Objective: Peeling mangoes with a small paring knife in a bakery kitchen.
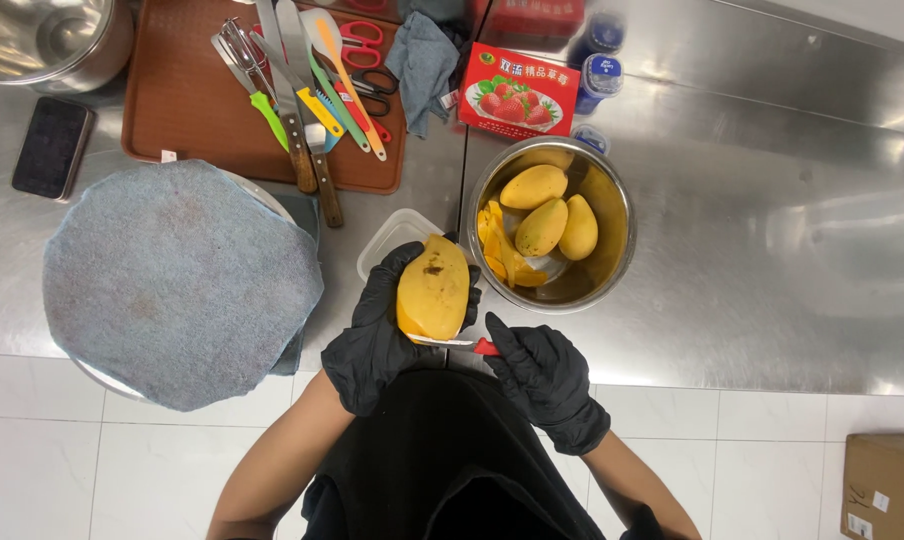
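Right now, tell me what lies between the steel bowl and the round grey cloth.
In the head view, a clear plastic container sits between the steel bowl and grey cloth, with the left hand holding a mango.

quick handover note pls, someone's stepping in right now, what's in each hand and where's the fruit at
Left hand: black glove, gripping a mango over the counter edge.
Right hand: black glove, holding a red-handled knife, blade at the mango's lower end.
Steel bowl: three whole mangoes plus yellow peel strips.
Clear tub: behind the left hand, contents not visible.
Done: some peel is off, judging by the strips.
Left: the held mango, apparently partly peeled, and the three in the bowl.
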